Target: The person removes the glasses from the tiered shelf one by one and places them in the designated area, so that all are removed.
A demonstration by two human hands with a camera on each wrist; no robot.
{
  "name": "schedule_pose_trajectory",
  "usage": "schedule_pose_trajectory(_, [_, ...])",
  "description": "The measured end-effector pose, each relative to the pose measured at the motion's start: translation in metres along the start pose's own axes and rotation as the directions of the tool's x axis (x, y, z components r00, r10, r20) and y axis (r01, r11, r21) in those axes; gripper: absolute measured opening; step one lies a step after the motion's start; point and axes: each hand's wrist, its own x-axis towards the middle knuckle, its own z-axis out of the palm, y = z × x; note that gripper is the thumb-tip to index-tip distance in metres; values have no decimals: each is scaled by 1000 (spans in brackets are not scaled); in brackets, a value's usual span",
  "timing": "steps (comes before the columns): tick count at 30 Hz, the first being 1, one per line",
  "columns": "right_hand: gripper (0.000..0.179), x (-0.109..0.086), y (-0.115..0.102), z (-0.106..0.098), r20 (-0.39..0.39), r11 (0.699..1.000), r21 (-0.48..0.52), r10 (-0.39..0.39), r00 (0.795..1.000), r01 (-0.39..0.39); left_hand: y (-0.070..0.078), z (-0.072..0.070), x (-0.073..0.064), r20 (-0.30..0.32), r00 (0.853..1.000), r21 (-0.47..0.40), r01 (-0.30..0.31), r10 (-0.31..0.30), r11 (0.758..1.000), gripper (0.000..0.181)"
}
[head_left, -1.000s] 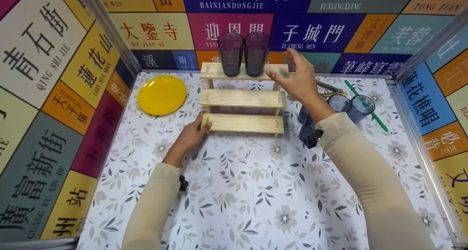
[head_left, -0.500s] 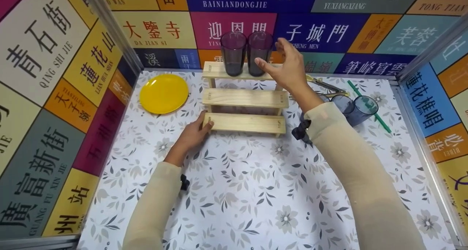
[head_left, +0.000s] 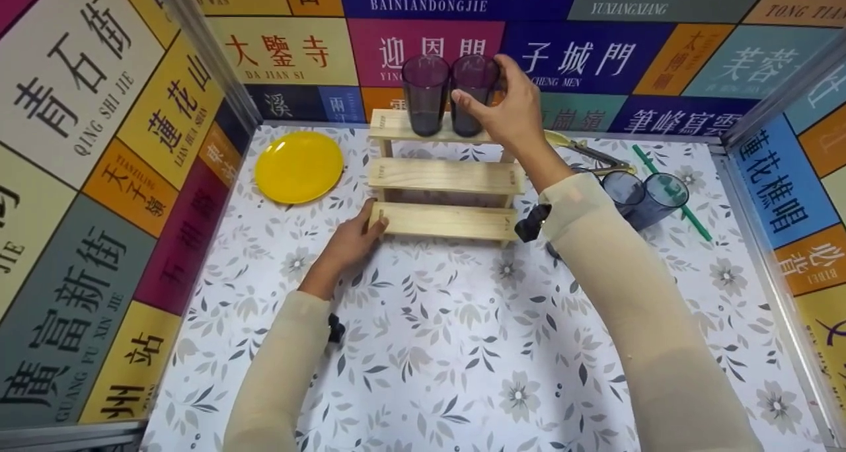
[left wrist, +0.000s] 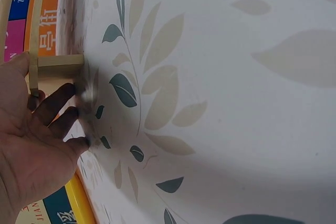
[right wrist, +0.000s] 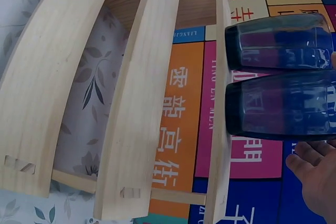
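One tumbler (head_left: 474, 82) has all my attn on this remote feed: it stands on the top step of the wooden stand (head_left: 446, 174), a bit to the 3 o'clock side of the step's middle. From the person's R hand (head_left: 519, 108) it lies at abt 9 to 10 o'clock, v. close, so R is nearer by far; the L hand (head_left: 350, 237) is way down at 7 from it. Long axis runs approx straight up, rim on top, base on the wood, and as I read it everything hangs on that: thumb crosses the near face, fingers arch by the rim on the 3 o'clock side. R gripping? Can't tell, tbh. In the head view its digits bracket the tumbler; in the right wrist view I get fingers just beside the wall, contact unclear. L I can call: pinching the L end of the lowest step, thumb on top. Second tumbler (head_left: 425, 95) sits just beside at 9, upright too, so I'd judge thumb room tight there. Looks: smoky, see-thru, purplish nr the rim from above, bluer on the wrist cam, narrower at the base, glossy. Yellow plate (head_left: 299, 168) off at 8 from it, blue glass (head_left: 664, 197) out at 4.
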Motion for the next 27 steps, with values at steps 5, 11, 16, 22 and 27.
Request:
schedule_pose_trajectory(5, [99,5,-6,2,3,999,-42,16,1000,-16,-1,0,0,-10,1000,8,-15,15,1000,83])
schedule_pose_trajectory(11, [101,8,-6,8,-14,999,-33,21,1000,-21,-4,1,2,-8,1000,31,-26,27,999,82])
schedule_pose_trajectory(16, [103,10,-5,10,-8,997,-41,61,998,-61,-4,2,3,-6,1000,17,-9,9,1000,83])
schedule_pose_trajectory(22, [105,11,-4,11,-12,994,-36,103,995,-104,-4,2,4,-6,1000,5,9,-9,1000,83])
schedule_pose_trajectory(27, [102,11,-4,12,-17,994,-19,106,994,-106,-5,2,4,-7,1000,10,13,-13,1000,84])
